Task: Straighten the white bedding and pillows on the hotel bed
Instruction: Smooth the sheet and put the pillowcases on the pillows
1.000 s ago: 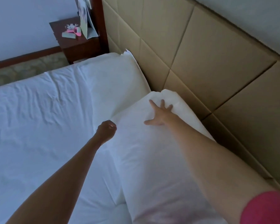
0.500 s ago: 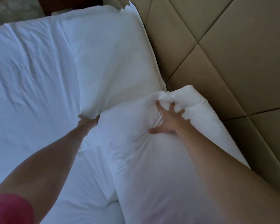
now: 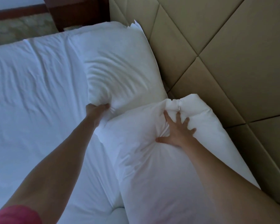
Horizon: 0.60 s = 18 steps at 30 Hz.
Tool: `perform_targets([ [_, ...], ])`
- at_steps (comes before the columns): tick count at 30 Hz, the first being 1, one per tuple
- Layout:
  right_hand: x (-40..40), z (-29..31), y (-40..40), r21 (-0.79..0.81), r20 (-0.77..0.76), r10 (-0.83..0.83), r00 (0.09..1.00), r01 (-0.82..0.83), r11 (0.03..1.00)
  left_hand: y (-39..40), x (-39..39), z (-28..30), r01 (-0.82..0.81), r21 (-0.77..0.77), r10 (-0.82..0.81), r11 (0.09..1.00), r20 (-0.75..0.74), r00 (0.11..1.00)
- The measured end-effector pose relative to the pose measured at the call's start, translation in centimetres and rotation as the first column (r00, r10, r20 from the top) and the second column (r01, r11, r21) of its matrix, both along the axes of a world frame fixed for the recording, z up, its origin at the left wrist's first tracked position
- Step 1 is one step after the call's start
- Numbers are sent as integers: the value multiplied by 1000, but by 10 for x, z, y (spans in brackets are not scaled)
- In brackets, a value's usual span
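In the head view, the left hand (image 3: 96,110) is clenching the near corner of the far pillow (image 3: 118,65), which is lying in the upper centre of the frame against the tan padded headboard (image 3: 225,54). The right hand (image 3: 176,131) is pressing flat, fingers spread, on the near pillow (image 3: 152,167) at centre right. The white bedding (image 3: 31,86) is filling the left side. A pink sleeve (image 3: 14,215) is showing at lower left. No writing is showing anywhere.

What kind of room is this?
Probably a bedroom, maybe in a hotel: a bed with a white sheet, two pillows, and a padded headboard behind them.
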State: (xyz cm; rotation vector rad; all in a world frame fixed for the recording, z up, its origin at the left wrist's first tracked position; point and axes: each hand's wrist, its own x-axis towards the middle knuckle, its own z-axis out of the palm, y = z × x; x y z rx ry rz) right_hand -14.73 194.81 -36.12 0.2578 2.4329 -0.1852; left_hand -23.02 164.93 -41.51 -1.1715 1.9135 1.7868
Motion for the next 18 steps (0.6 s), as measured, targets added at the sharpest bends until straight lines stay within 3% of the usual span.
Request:
perform_targets([
  [6,17,31,-2,-92,-61,-12,998,6,996,29,-19,124,-189,164,210,968,-124,970],
  [8,19,44,-5,-267,-83,-106,991,80,960,41,-22,163,-169,171,204,971,-211,956],
  [12,20,83,-5,-604,-130,-366,922,219,767,66,-16,231,-107,192,176,976,-386,906],
  [18,33,150,11,-717,-200,-363,910,116,688,94,23,317,-55,53,75,997,-538,840],
])
